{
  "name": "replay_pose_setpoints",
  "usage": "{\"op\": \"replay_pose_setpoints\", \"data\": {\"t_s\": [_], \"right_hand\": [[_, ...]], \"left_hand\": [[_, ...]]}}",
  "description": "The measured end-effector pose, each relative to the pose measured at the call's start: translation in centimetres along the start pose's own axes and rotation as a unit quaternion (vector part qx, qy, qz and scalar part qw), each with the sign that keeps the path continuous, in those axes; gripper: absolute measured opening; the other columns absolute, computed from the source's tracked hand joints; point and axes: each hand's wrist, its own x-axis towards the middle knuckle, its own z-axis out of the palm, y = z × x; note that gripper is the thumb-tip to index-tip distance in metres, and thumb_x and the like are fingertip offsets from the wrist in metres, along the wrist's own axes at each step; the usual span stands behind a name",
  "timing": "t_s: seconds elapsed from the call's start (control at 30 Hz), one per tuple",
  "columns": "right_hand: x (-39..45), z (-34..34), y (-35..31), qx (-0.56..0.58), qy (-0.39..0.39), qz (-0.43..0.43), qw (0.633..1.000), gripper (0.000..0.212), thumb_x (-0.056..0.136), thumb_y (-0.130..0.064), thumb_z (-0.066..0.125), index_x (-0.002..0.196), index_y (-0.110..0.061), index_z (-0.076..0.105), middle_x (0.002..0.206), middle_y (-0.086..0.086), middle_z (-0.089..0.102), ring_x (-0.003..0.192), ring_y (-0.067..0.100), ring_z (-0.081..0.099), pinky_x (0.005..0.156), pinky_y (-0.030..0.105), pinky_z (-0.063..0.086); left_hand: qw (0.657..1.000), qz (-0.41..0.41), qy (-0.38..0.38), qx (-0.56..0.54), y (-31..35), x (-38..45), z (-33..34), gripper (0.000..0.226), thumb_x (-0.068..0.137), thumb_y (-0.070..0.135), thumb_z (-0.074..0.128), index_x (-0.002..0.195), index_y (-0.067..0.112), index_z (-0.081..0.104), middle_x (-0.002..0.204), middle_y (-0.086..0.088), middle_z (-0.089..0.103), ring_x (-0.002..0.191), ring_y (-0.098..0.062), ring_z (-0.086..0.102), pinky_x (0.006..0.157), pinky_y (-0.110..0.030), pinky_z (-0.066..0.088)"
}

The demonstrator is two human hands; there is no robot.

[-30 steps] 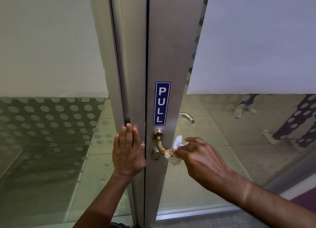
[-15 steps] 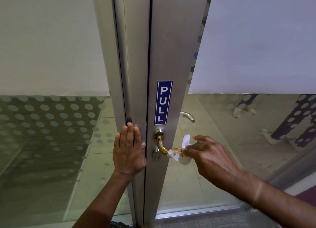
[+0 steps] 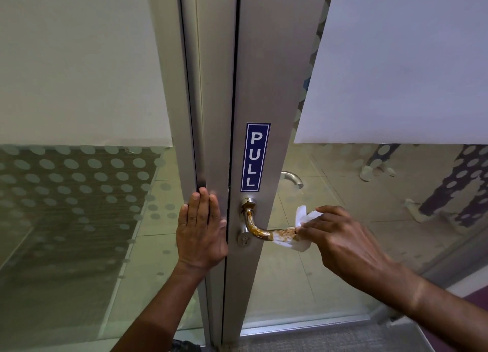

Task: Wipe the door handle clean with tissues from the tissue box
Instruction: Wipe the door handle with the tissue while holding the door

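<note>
A curved metal door handle (image 3: 253, 224) with brown-orange smears sticks out of the silver door frame (image 3: 266, 82), below a blue PULL sign (image 3: 254, 156). My right hand (image 3: 340, 242) pinches a white tissue (image 3: 291, 236) wrapped around the outer end of the handle; the tissue is stained brown where it touches. My left hand (image 3: 202, 232) lies flat, fingers together, against the neighbouring frame post (image 3: 211, 113) left of the handle. The tissue box is not in view.
Glass panels with frosted dots (image 3: 79, 182) flank the door, with white film above. A second handle (image 3: 291, 178) shows through the glass on the far side. A person's legs and shoes (image 3: 375, 166) appear beyond the glass at the right.
My right hand has slid the tissue outward to the right along the handle, baring more of the smeared curved part. My left hand has stayed flat on the post.
</note>
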Motion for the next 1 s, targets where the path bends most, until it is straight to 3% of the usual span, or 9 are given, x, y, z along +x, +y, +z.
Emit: {"op": "replay_pose_setpoints", "data": {"t_s": [0.2,0.33,0.4,0.47,0.53,0.6,0.67,0.9,1.0], "right_hand": [[-3.3,1.6,4.2,-0.033,-0.061,0.080,0.994,0.041,0.050,0.005,0.074,0.081,-0.021,0.077,0.076,0.002,0.075,0.068,0.026,0.067,0.074,0.029,0.035],[-5.4,2.8,3.8,0.074,-0.029,0.216,0.973,0.033,0.064,0.003,0.079,0.081,-0.026,0.078,0.075,0.001,0.076,0.063,0.024,0.068,0.062,0.032,0.049],[-5.7,2.3,3.3,0.157,0.000,0.284,0.946,0.025,0.074,-0.003,0.075,0.086,-0.025,0.078,0.080,-0.006,0.077,0.060,0.008,0.066,0.058,0.023,0.049],[-5.9,2.1,3.1,0.264,0.025,0.370,0.890,0.015,0.081,-0.011,0.072,0.086,-0.024,0.077,0.081,-0.016,0.075,0.065,-0.007,0.064,0.061,0.013,0.047],[-5.8,2.2,2.9,0.405,0.057,0.433,0.804,0.013,0.087,-0.008,0.066,0.082,-0.018,0.074,0.073,-0.009,0.075,0.065,0.001,0.066,0.059,0.012,0.048],[-5.4,2.2,2.6,0.523,0.092,0.455,0.715,0.017,0.091,-0.001,0.059,0.083,-0.011,0.072,0.071,0.001,0.074,0.061,0.012,0.063,0.059,0.020,0.049],[-5.0,2.4,2.1,0.580,0.100,0.464,0.662,0.018,0.092,-0.002,0.056,0.089,-0.008,0.072,0.077,0.011,0.072,0.065,0.016,0.061,0.063,0.032,0.050],[-3.8,1.8,2.2,0.545,0.113,0.428,0.712,0.037,0.080,-0.001,0.072,0.107,-0.026,0.066,0.095,0.004,0.073,0.084,0.012,0.068,0.077,0.025,0.053],[-3.4,1.5,2.4,0.514,0.131,0.429,0.731,0.031,0.077,-0.002,0.076,0.097,-0.024,0.068,0.087,0.004,0.075,0.081,0.019,0.070,0.072,0.026,0.054]], "left_hand": [[1.000,-0.001,-0.001,0.000,0.0,-0.2,0.0,0.083,0.090,0.027,0.038,0.156,0.007,-0.009,0.165,-0.010,-0.014,0.153,-0.023,-0.010,0.124,-0.038,-0.006],[1.000,-0.005,0.014,0.005,0.0,0.1,0.3,0.080,0.093,0.027,0.036,0.156,0.007,-0.007,0.166,-0.010,-0.012,0.153,-0.023,-0.009,0.124,-0.038,-0.006],[1.000,-0.002,0.021,-0.005,0.1,-0.1,0.3,0.073,0.097,0.028,0.031,0.157,0.007,-0.007,0.166,-0.010,-0.011,0.153,-0.023,-0.008,0.124,-0.038,-0.006],[1.000,-0.002,0.016,-0.008,0.2,-0.1,0.3,0.070,0.099,0.029,0.027,0.157,0.007,-0.007,0.166,-0.010,-0.012,0.153,-0.024,-0.009,0.124,-0.038,-0.006],[1.000,-0.002,0.018,-0.009,0.2,-0.1,0.3,0.069,0.101,0.030,0.026,0.157,0.007,-0.008,0.166,-0.010,-0.012,0.153,-0.023,-0.009,0.124,-0.038,-0.006],[1.000,-0.003,0.018,-0.007,0.3,-0.1,0.2,0.069,0.101,0.030,0.025,0.157,0.007,-0.008,0.166,-0.010,-0.012,0.153,-0.023,-0.009,0.124,-0.038,-0.005],[1.000,-0.003,0.022,-0.006,0.2,-0.1,0.3,0.068,0.101,0.029,0.025,0.157,0.007,-0.006,0.166,-0.011,-0.010,0.153,-0.024,-0.007,0.124,-0.039,-0.005],[0.999,-0.001,0.032,-0.007,0.3,0.0,0.4,0.067,0.101,0.028,0.026,0.157,0.006,-0.003,0.166,-0.012,-0.007,0.154,-0.026,-0.005,0.124,-0.040,-0.004],[1.000,0.000,0.031,-0.003,0.2,-0.1,0.4,0.068,0.100,0.029,0.027,0.157,0.006,-0.004,0.166,-0.012,-0.008,0.154,-0.025,-0.006,0.124,-0.040,-0.005]]}}
